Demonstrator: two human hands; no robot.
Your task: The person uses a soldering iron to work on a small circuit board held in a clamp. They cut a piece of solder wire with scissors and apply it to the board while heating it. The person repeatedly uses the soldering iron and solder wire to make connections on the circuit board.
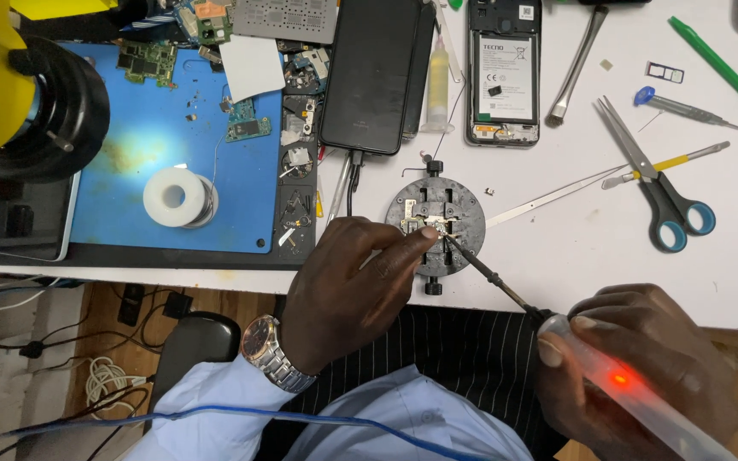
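We see the left hand (343, 286) resting at the near edge of the white bench (574, 248), its fingers (407, 248) pinched together on something too small to make out, right at the small metal part (427, 225) clamped in the round black holder (435, 224). The right hand (642, 363) has its fingers wrapped tight around a soldering iron (617, 380) with a pale handle and a red light; the dark tip (453, 242) touches the metal part from the right. The holder sits near the bench edge, between a blue mat (172, 128) on the left and blue-handled scissors (655, 183) well off to the right. A white solder spool (177, 196) lies on the mat. Behind the holder lie a dark phone (369, 72) and an opened phone (504, 72). A wristwatch (271, 350) is on the left wrist.
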